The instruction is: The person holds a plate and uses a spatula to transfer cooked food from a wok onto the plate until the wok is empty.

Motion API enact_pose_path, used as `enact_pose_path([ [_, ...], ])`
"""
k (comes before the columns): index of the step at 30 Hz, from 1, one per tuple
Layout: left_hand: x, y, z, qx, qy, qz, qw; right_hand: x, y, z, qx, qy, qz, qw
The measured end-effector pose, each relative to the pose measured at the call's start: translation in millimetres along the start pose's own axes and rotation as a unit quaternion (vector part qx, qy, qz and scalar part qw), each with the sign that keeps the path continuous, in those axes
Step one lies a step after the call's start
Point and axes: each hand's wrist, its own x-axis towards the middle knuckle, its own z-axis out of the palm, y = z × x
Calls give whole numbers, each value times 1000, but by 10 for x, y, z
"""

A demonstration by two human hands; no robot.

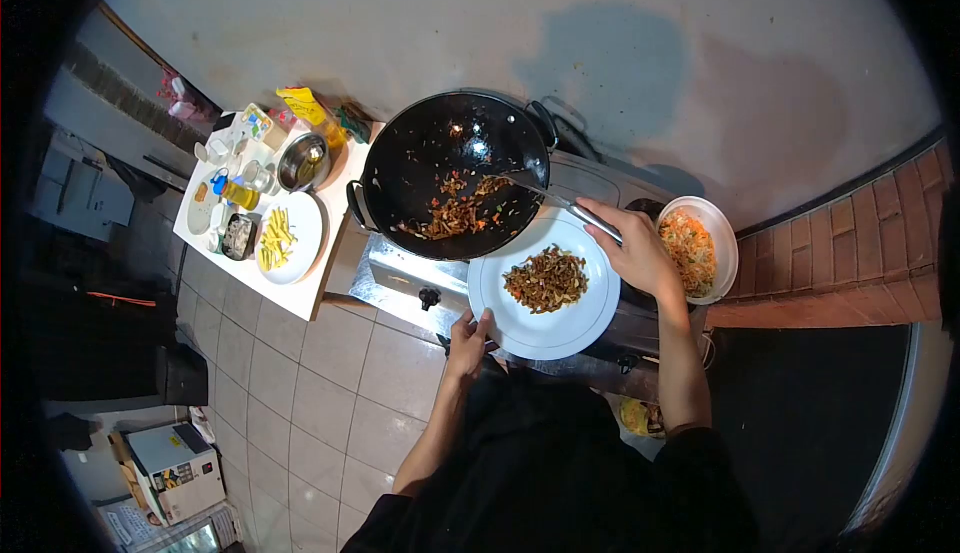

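My left hand (466, 345) grips the near left rim of a white plate (490, 323), thumb on top. A heap of brown stir-fried food (546, 280) lies in the middle of that plate. Closed round the handle of a metal spatula (562, 203) is my right hand (640, 249), above the plate's right side. The spatula's far end reaches into a black wok (405, 143), among cooked bits (450, 215) with orange and green specks. What exactly the blade carries is hard to make out. The plate sits close against the wok's near right edge.
Beneath the wok is a steel gas stove (395, 278). To the right stands a white bowl (728, 243) of shredded vegetables. A side table (290, 298) at left bears a plate of yellow strips (277, 238), a steel bowl (303, 163) and an oil bottle (240, 195). A brick ledge (840, 243) runs at right.
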Motion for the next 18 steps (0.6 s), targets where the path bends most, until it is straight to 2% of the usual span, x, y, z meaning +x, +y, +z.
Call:
enact_pose_path([
  [2,45,-108,-37,-3,-7,24,1000,5,0,-16,3,2,-1,1000],
  [10,18,-155,-13,3,2,22,1000,-29,-5,-41,-3,-23,33,999],
  [14,56,-207,-31,9,8,-11,1000,39,-10,54,3,-27,0,1000],
  [18,1,-193,48,-24,9,-1,1000,260,-80,155,-18,-44,-19,999],
])
